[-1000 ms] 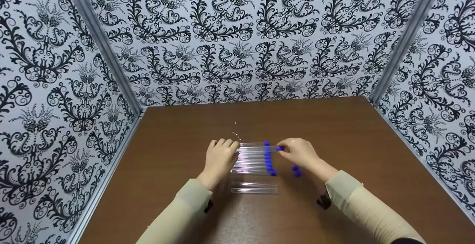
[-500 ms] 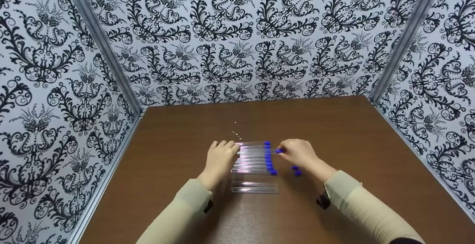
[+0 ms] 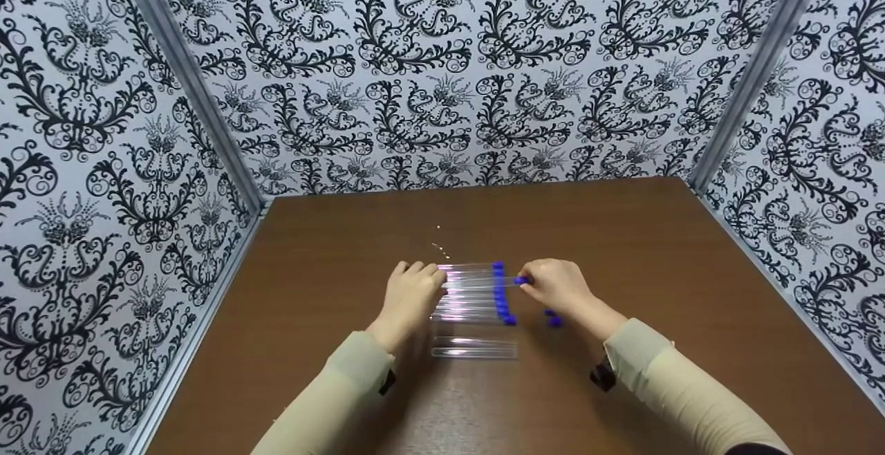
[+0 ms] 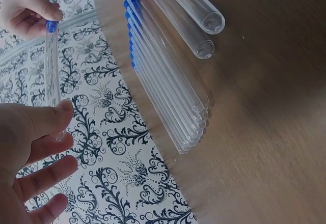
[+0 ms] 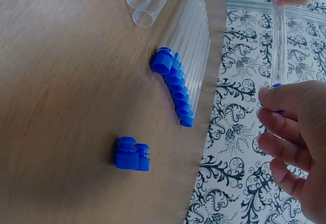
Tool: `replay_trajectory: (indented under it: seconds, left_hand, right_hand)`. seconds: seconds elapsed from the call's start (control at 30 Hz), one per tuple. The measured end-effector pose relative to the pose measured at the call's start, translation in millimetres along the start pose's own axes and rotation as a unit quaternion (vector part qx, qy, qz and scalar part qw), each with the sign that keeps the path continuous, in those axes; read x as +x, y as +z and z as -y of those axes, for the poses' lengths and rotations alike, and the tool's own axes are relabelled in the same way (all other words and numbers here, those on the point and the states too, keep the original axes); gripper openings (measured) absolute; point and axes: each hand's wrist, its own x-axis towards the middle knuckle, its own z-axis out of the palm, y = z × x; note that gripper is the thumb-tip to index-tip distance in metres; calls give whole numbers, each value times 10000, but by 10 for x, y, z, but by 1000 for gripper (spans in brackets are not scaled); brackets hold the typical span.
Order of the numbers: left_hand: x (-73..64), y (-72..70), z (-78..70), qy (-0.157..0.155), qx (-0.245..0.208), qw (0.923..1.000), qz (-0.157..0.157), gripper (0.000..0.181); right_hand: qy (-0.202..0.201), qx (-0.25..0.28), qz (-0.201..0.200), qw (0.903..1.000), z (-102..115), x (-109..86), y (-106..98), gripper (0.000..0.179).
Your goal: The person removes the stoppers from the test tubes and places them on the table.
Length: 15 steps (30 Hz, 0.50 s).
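Observation:
A clear test tube (image 4: 52, 66) is held up between both hands, above the table. My left hand (image 3: 413, 297) pinches its rounded end between thumb and forefinger, the other fingers spread apart in the left wrist view. At the tube's other end, my right hand (image 3: 559, 285) pinches the blue cap (image 4: 51, 26), which sits on the tube's mouth and is mostly covered by fingers in the right wrist view. Below lies a row of capped test tubes (image 4: 163, 76), side by side, their blue caps (image 5: 175, 86) toward the right hand.
Two uncapped test tubes (image 3: 474, 348) lie nearer the person than the row. Two loose blue caps (image 5: 132, 155) stand on the wooden table (image 3: 332, 247) by the right forearm. Small pale specks (image 3: 440, 250) dot the table beyond the row. Patterned walls (image 3: 442, 95) enclose the back and sides.
Both hands stay nearly in place around the test tube. The right hand and the blue cap have shifted very slightly toward the person since the first frame.

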Motion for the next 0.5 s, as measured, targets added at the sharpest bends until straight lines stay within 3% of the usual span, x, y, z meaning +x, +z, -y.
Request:
replay_trajectory:
  seconds: [0.23,0.5]
  left_hand:
    - [-3,-1,7,79,53,9999,-52,14]
    - [-11,-9,10,13,-5,9999,115,12]
  right_hand:
    - [-155,-18,-264,9995,-7,-18,19,14]
    - [-228,-144,-409,9988,-3,-20,55,15]
